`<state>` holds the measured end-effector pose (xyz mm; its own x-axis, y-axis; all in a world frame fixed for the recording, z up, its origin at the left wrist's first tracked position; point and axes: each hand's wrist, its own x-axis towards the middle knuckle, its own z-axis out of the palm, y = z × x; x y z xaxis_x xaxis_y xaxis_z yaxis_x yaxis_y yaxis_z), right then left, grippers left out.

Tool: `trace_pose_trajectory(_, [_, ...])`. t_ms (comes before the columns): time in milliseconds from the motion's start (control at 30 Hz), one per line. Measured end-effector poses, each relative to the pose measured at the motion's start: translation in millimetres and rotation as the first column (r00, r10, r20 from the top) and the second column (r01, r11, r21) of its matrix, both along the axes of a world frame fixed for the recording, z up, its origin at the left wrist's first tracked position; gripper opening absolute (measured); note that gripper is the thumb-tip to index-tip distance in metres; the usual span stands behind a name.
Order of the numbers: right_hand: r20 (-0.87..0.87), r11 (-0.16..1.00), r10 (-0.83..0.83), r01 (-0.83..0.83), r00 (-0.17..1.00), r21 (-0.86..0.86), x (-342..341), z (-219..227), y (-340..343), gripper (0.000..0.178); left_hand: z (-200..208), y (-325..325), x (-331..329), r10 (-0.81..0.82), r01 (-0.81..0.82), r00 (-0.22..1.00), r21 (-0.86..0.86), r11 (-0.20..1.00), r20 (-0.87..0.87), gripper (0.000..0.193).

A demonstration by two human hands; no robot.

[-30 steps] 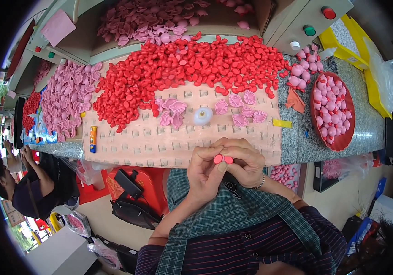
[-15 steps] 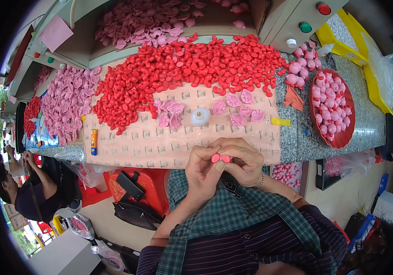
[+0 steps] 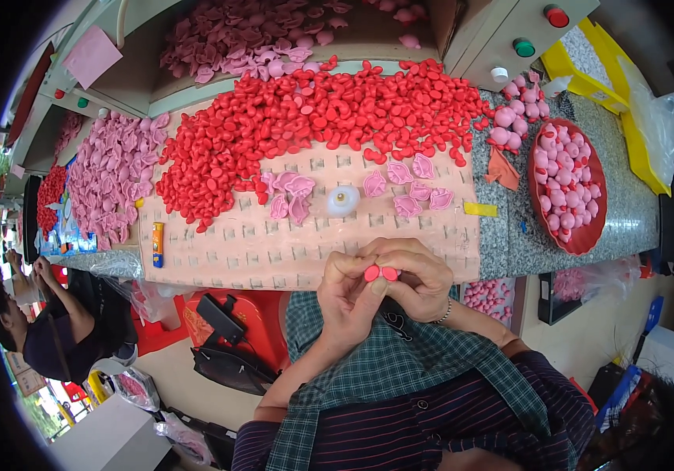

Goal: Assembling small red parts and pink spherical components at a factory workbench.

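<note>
At the table's near edge my left hand point(image 3: 346, 297) and my right hand point(image 3: 417, 281) meet, fingers pinched together. Between the fingertips sits a small red moulded piece point(image 3: 372, 273) showing two oval ends side by side; whether it is one part or two I cannot tell. Beyond my hands a white dispenser with a brass-coloured tip point(image 3: 343, 201) stands on the mat. Pink hollow shells point(image 3: 296, 188) lie to its left, and more pink shells point(image 3: 408, 206) to its right. A broad heap of red pieces point(image 3: 337, 110) spreads behind them.
A red bowl point(image 3: 597, 206) of pink balls with red parts stands at right, loose pink balls point(image 3: 505, 117) beside it. A glue-stick-like tube point(image 3: 158, 245) lies at left, near a pink heap point(image 3: 117, 169). Another person point(image 3: 54, 314) sits at far left.
My hands stay pinched together at nearly the same spot, with only a slight shift of the red ends. The view has moved very slightly.
</note>
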<state>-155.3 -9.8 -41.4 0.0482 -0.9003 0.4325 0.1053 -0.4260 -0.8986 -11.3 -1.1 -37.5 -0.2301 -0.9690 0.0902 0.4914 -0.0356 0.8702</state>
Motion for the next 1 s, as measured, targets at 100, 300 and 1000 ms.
trace_pose_trajectory(100, [0.029,1.000,0.004,-0.005,1.000,0.018,-0.6,-0.6,-0.1,0.035,1.3,-1.2,-0.7,-0.001,0.001,1.000,0.005,1.000,-0.005,0.027])
trace_pose_trajectory(300, [0.021,1.000,0.003,-0.002,1.000,-0.004,-1.7,-2.8,-0.5,0.035,-0.2,-1.3,-0.2,-0.002,0.002,1.000,0.009,1.000,-0.029,0.026])
trace_pose_trajectory(1000, [0.120,0.986,0.077,-0.058,0.990,-0.154,1.9,0.0,-7.4,0.031,10.3,-3.3,3.5,-0.032,0.038,0.997,-0.079,0.996,0.072,0.029])
